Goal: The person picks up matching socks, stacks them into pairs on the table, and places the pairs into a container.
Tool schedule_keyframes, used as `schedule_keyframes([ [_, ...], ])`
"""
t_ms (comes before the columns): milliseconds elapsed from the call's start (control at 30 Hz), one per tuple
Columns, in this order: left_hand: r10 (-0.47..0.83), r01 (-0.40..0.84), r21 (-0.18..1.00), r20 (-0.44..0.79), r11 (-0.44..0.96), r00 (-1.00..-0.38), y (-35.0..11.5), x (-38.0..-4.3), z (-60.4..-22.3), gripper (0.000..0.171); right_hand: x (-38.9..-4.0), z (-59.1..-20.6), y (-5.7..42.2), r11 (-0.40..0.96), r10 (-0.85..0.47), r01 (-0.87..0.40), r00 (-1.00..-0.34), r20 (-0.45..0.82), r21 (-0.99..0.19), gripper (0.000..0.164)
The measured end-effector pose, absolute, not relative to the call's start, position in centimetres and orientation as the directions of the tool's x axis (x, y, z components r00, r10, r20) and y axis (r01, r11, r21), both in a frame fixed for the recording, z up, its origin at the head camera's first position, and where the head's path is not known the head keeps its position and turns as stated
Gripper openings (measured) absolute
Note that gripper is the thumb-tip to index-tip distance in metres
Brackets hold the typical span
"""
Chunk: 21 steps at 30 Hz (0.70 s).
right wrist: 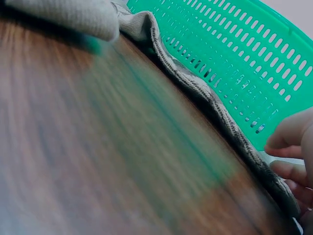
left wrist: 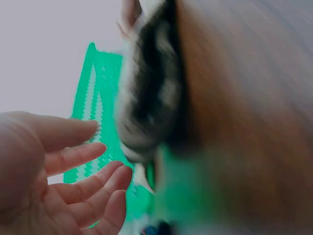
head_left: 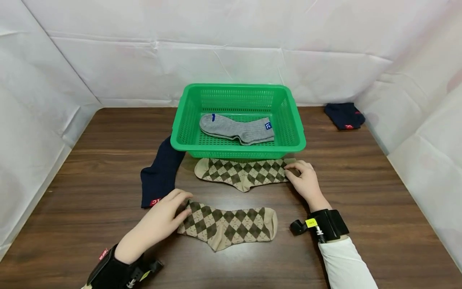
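A beige-and-green argyle sock (head_left: 231, 226) lies flat nearest me, its toe pointing right. At its left end is my left hand (head_left: 167, 214); in the left wrist view the fingers (left wrist: 83, 159) are spread loosely, apart from the blurred sock (left wrist: 151, 83). A matching argyle sock (head_left: 242, 172) lies farther off against the basket, toe to the left. My right hand (head_left: 304, 180) touches its right end, thumb and forefinger close together over the fabric. In the right wrist view a gap shows between those fingertips (right wrist: 281, 142), above the sock's edge (right wrist: 215, 103).
A green plastic basket (head_left: 238, 151) stands at the back with grey socks (head_left: 238, 130) inside. A navy sock (head_left: 160, 172) lies left of the argyle socks, partly against the basket. Another navy sock (head_left: 344, 115) is folded at the back right. White sheeting (head_left: 231, 60) surrounds the wooden table (head_left: 379, 208).
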<state>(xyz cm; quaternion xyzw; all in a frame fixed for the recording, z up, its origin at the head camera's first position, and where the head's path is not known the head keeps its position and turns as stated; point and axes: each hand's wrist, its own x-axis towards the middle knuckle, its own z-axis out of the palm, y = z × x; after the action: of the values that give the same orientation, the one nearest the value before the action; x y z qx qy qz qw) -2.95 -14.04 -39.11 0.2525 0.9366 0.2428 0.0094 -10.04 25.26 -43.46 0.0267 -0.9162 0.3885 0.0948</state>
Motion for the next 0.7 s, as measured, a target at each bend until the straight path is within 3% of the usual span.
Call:
schedule_keyframes([
  [200,0.465,0.409,0.512,0.021,0.755,-0.885,-15.0,-3.4,-40.3,0.037,-9.8,-43.4,25.0,0.682,0.05,-0.22,-0.937,0.345,-0.698,0.01],
  [433,0.484,0.415,0.547,0.02,0.727,-0.875,-14.8,-3.8,-41.3,0.04,-8.7,-43.7,24.4,0.66,-0.011,-0.44,-0.817,0.577,-0.61,0.005],
  [567,0.47,0.376,0.602,0.0,0.705,-0.883,-14.5,-3.8,-41.5,0.039,-7.4,-43.9,24.4,0.587,-0.189,-0.561,-0.796,0.576,-0.583,0.012],
  [700,0.466,0.356,0.65,0.003,0.671,-0.885,-14.4,-3.8,-41.6,0.035,-6.1,-43.9,23.9,0.512,-0.452,-0.657,-0.754,0.477,-0.553,0.018],
])
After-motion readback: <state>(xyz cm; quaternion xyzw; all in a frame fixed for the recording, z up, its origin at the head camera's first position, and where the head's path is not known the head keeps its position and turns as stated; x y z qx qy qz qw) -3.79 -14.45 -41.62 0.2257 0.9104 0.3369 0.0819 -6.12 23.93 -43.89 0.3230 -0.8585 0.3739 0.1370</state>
